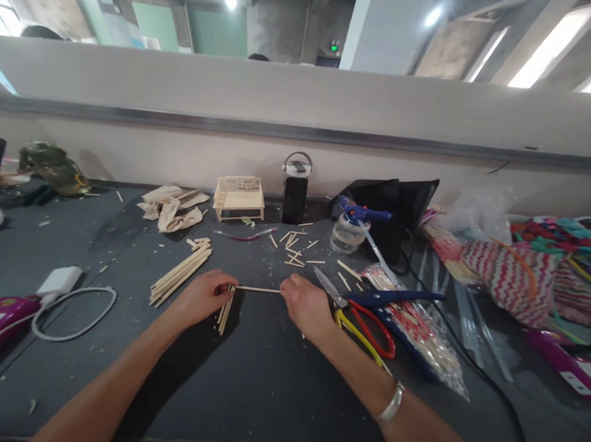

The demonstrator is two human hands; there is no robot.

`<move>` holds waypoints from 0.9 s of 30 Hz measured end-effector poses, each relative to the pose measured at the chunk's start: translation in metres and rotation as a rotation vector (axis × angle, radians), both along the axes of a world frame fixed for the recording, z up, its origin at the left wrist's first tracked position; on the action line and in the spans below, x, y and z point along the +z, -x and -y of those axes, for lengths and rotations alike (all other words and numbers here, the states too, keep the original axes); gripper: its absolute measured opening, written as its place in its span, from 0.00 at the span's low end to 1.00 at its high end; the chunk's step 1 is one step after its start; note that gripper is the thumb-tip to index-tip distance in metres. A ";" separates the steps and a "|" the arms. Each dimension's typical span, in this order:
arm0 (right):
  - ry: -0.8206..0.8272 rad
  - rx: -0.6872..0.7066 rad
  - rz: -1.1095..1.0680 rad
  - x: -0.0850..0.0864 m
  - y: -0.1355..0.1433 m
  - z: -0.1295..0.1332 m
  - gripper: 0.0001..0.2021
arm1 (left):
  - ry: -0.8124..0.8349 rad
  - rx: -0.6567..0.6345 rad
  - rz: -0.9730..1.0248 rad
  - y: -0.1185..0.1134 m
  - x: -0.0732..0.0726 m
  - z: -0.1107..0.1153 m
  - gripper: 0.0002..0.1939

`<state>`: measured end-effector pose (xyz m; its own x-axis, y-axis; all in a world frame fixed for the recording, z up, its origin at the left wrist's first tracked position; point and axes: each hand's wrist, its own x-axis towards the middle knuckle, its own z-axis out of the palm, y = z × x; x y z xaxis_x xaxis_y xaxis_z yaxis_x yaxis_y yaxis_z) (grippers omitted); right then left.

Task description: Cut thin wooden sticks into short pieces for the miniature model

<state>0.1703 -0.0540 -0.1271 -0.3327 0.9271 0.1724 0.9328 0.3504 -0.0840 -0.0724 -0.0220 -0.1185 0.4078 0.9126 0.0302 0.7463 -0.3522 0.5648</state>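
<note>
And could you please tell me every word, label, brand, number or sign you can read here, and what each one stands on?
None can be read with certainty.
Green lit sign in the background: too small to read.
Clear plastic packet on the right: red-and-white markings, too blurred to read.
Purple power strip on the left: a small round mark, too small to read.

On the table (270, 386), around the stick (258, 289) as centre, the pile of sticks (181, 273) lies at nine o'clock, the cloth (176, 219) at ten, the phone (295, 201) past twelve, the jar (347, 237) at two, the scissors (332, 290) at three.
</note>
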 end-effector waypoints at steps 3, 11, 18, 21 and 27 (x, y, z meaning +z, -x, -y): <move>0.007 -0.002 -0.008 0.001 0.000 0.000 0.12 | 0.002 -0.006 -0.021 -0.002 0.003 0.002 0.14; 0.056 -0.017 -0.060 0.003 0.000 0.001 0.11 | -0.030 -0.026 -0.072 -0.002 0.004 0.003 0.14; 0.039 -0.086 -0.226 0.010 -0.015 0.000 0.08 | -0.072 0.014 0.052 0.000 -0.002 0.002 0.14; 0.013 -0.138 -0.289 0.013 -0.023 -0.002 0.08 | -0.100 0.023 0.081 -0.002 -0.003 0.002 0.13; 0.032 -0.136 -0.395 0.010 -0.028 -0.006 0.07 | -0.123 0.025 0.065 -0.006 -0.006 0.002 0.11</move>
